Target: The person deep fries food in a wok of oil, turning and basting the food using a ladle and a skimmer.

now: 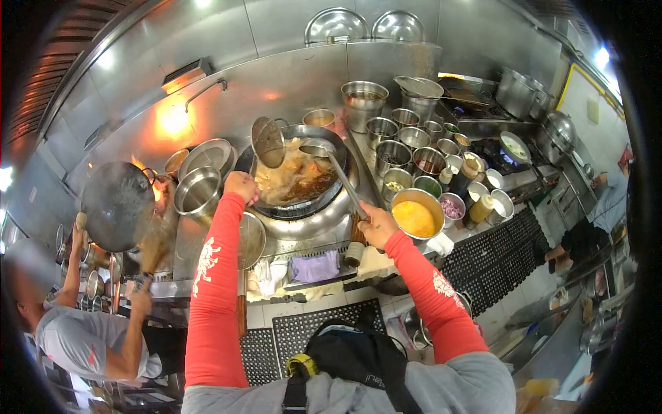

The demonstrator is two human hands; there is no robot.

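Observation:
My right hand (pixel 378 226) is wrapped round the long handle of a ladle (pixel 338 169), whose bowl rests in the wok. Frothing brown oil with golden food pieces fills the wok (pixel 338 199), which sits on a round burner. At the wok's left side my left hand (pixel 241 186) is closed, holding a round perforated skimmer (pixel 267 143) tilted above the oil; its handle is mostly hidden by my fingers. Close to my right hand stands a metal pot of yellow-orange liquid (pixel 415 214). An empty-looking steel pot (pixel 198 192) stands left of my left hand.
On the left a co-worker (pixel 89 338) tilts a dark wok (pixel 118 207) beside open flames. Several steel containers of ingredients (pixel 394 154) and squeeze bottles (pixel 480 208) crowd the right counter. A folded purple cloth (pixel 315 266) lies at the front edge. Another person (pixel 593 214) stands far right.

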